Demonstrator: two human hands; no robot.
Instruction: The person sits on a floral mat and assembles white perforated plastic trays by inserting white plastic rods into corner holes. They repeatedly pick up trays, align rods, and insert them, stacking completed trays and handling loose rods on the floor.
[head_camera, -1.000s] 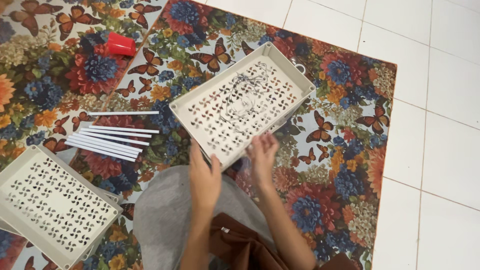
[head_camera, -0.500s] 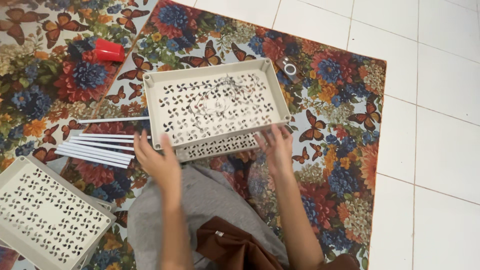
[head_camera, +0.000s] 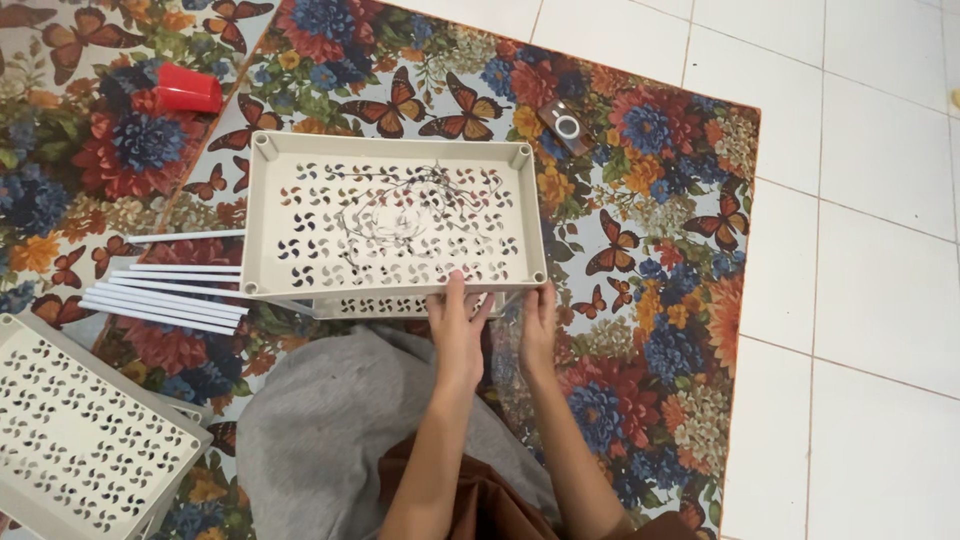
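Left of both hands, white rods (head_camera: 165, 295) lie on the floral mat (head_camera: 650, 200). The left hand (head_camera: 457, 330) and right hand (head_camera: 537, 322) each curl a closed grip on the perforated tray (head_camera: 390, 215)'s near rim. It looks light, stiff plastic, best held at rim corners.

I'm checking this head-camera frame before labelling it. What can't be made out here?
- Second perforated tray under the beige perforated plastic tray: mostly covered by it.
- Dark tangle on that tray: too fine to identify.
- Right hand fingertips: behind the tray's near corner; grip unclear.
- Left hand: fingers rest on the near rim; any grip unclear.
- Stacked beige trays at lower left: cut off by the edge.
- Small dark object with a ring: too small.
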